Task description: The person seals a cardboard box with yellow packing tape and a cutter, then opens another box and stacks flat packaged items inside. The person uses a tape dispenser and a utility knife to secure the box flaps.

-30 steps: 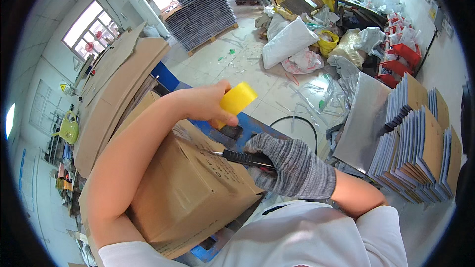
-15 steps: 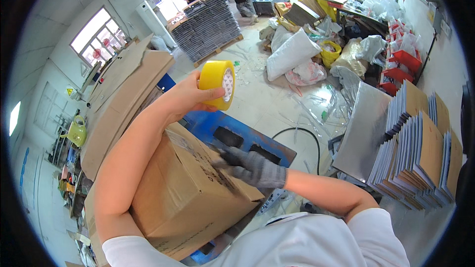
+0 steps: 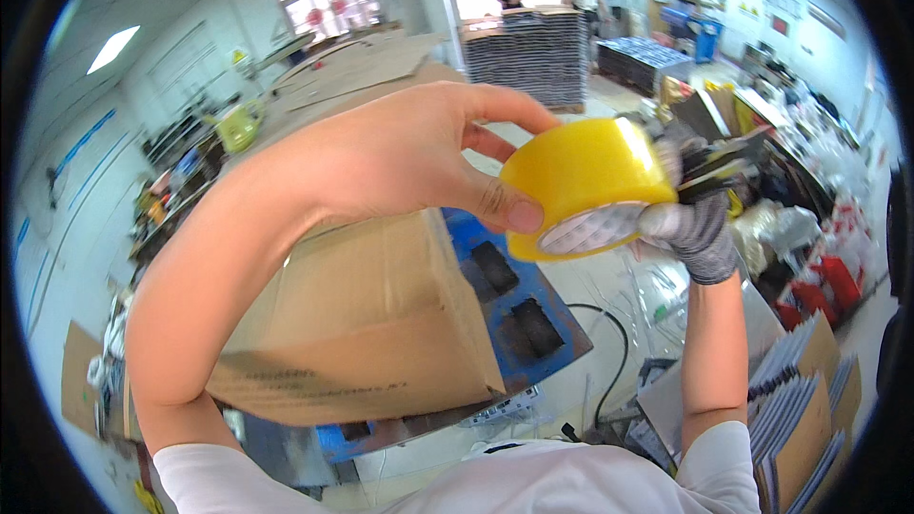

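Observation:
My left hand (image 3: 447, 152), bare, grips a roll of clear yellow tape (image 3: 586, 176) with its thumb in front and its fingers behind. My right hand (image 3: 700, 228), in a grey knitted glove with pale and dark patches, is at the roll's right side. Its thumb lies against the roll's edge, while its fingers are smeared by motion. Below my left forearm a brown cardboard box (image 3: 381, 324) with printing on its side sits on a blue metal surface (image 3: 562, 352) with dark rectangular openings.
Large cardboard sheets (image 3: 352, 71) lie beyond the box. A stack of grey sheets (image 3: 528, 62) stands farther back, near two people. Bags and scrap (image 3: 790, 219) are heaped at right, above upright bundles of folded board (image 3: 800, 419). A black cable (image 3: 624, 352) crosses the floor.
The roll of tape has come nearer and to the right in my left hand. My right hand has risen from the box to the roll. The whole view has shifted.

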The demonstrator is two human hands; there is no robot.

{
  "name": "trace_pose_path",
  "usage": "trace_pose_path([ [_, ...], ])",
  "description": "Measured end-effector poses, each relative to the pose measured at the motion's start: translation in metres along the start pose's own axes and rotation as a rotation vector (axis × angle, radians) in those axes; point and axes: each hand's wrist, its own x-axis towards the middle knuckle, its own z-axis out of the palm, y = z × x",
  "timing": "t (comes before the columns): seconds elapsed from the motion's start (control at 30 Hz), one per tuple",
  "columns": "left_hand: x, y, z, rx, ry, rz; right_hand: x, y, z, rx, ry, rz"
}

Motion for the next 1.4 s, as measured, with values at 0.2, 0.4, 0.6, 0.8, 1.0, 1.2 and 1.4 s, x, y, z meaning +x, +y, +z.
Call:
trace_pose_path([
  [0.2,-0.066,-0.036,-0.007,-0.553,0.303,0.011,0.058,-0.047,0.056,-0.127,-0.010,-0.307],
  [0.4,-0.134,-0.039,-0.001,-0.633,0.608,-0.058,0.108,-0.049,0.100,-0.150,-0.127,-0.347],
  [0.6,-0.186,-0.051,-0.019,-0.477,0.908,-0.217,0.142,-0.073,0.166,-0.463,-0.383,-0.423],
  [0.8,-0.268,-0.065,-0.077,-0.246,1.223,-0.316,0.169,-0.090,0.188,-0.642,-0.659,-0.281],
  [1.0,-0.295,-0.091,-0.125,-0.201,1.294,-0.291,0.189,-0.081,0.162,-0.692,-0.584,-0.171],
  [1.2,-0.372,-0.132,-0.166,-0.149,1.384,-0.321,0.187,-0.072,0.063,-0.869,-0.396,-0.202],
  [1.4,-0.464,-0.193,-0.160,-0.273,1.495,-0.598,0.159,-0.041,-0.052,-0.792,-0.336,0.146],
])
